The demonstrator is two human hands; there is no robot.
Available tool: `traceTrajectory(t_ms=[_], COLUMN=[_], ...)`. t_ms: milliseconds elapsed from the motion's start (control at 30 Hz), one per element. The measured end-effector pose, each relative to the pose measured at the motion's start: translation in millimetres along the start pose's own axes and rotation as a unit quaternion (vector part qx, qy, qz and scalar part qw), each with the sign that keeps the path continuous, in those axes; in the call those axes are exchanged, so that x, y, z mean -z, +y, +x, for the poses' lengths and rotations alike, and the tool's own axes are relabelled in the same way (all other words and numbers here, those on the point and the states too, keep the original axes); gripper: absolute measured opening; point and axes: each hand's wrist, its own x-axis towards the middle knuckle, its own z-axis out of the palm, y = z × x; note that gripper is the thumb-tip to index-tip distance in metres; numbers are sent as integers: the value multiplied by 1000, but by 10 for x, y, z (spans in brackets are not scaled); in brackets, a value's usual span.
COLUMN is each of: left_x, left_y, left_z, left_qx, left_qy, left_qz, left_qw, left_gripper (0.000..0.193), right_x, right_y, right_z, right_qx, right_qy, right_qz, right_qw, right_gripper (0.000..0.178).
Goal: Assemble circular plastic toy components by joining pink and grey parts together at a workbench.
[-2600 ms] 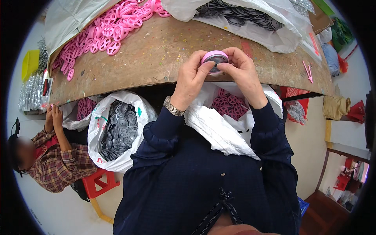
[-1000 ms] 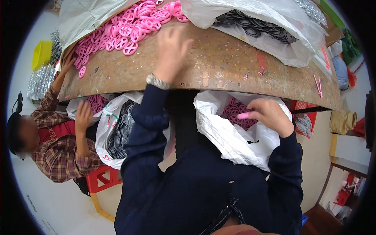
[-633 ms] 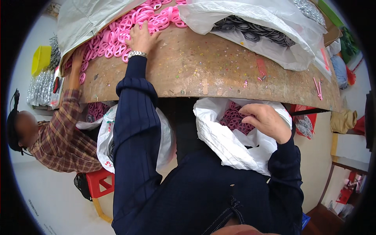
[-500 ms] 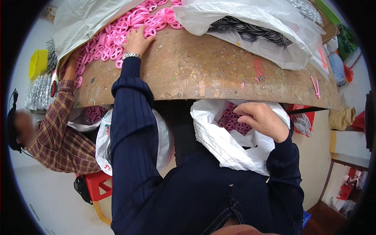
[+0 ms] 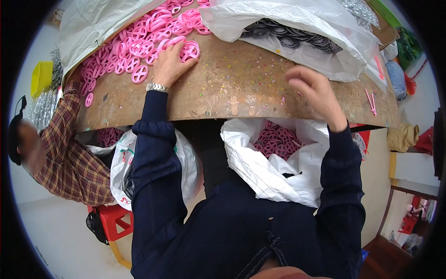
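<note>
My left hand (image 5: 170,66), with a silver watch at the wrist, is closed on a pink spoked plastic wheel (image 5: 189,51) at the near edge of a heap of pink wheels (image 5: 134,49). Its thumb lies along the wheel's lower rim. Over the right half of the table my right hand (image 5: 317,92) is raised with bent fingers, slightly blurred; thumb and forefinger are apart and I see nothing between them. Black wheels (image 5: 289,42) lie in the mouth of a white sack (image 5: 344,65) beyond it. An open white bag (image 5: 241,144) below the table edge holds assembled-looking pink-and-dark wheels (image 5: 278,140).
The worn wooden table (image 5: 223,100) carries coloured specks and thin pink sticks (image 5: 370,102) at right. To my left, a person in a plaid shirt (image 5: 69,139) reaches toward the heap. Another white bag (image 5: 188,162) hangs beside my left arm; a red stool (image 5: 116,223) stands lower left.
My right hand has risen from above the white bag to over the table. The left hand has shifted slightly right and nearer, bringing a pink wheel away from the heap.
</note>
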Motion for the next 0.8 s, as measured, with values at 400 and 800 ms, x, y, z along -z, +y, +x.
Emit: traceTrajectory(t_ms=[400,800], left_x=[60,214], left_y=[309,683], left_z=[-391,-699], left_qx=[-65,-72], left_qy=[51,87], left_qz=[-109,-225], left_qw=[991,968], left_gripper=[63,62], right_x=[-75,-91], right_y=[908,962], right_z=[978,1219], right_qx=[-43,-126], right_qy=[219,205], right_qz=[-365,-359], right_qw=[904,902], right_gripper=[49,59])
